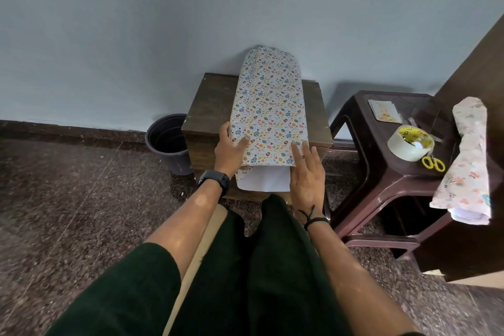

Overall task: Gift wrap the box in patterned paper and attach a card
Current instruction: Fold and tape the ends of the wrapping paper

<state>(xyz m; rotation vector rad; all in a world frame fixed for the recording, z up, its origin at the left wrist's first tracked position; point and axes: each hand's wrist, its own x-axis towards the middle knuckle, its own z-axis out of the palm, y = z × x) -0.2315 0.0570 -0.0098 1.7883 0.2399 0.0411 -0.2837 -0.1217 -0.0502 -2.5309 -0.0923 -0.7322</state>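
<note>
Against the pale wall, a wooden desk (207, 106) carries the patterned-paper-covered box (268, 106), long axis running away from both flat, straight-fingered hands: left hand (230, 148) and right hand (306, 174) pressing its near end.

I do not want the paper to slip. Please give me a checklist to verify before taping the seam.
1. Left hand on the patterned paper: ok, fingers rest on its left edge.
2. Right hand on paper: ok, straight fingers press its right edge.
3. Paper closed at near end: not ok, white inside shows.
4. Tape roll nearby: ok, on the plastic stool.
5. Scissors nearby: ok.
6. Box centred inside: cannot tell.
</note>
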